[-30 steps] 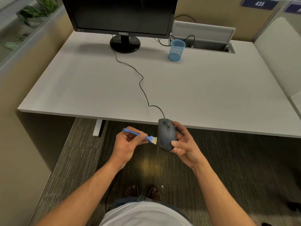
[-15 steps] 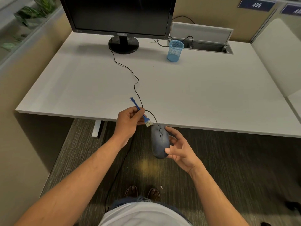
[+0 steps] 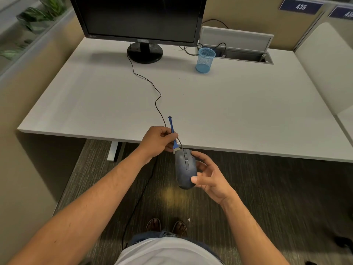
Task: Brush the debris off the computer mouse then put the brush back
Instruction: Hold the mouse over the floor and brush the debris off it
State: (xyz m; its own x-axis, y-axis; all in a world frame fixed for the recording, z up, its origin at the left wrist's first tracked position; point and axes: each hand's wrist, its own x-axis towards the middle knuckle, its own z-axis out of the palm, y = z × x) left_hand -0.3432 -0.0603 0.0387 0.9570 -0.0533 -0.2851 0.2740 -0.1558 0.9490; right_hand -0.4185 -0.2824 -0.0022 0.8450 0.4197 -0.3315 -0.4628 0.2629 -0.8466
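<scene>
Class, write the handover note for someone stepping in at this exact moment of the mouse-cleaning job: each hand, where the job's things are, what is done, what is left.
Left hand: pinches the blue brush, bristles down at the cable end of the mouse.
Right hand: holds the computer mouse by its sides, buttons up, in the air just off the front edge of the desk.
The mouse's cable runs across the desk towards the monitor.
The blue mesh cup stands near the back of the desk.
Done: brushing is under way.
Left: finish brushing the mouse, set it down, then put the brush back, probably in the cup.
</scene>
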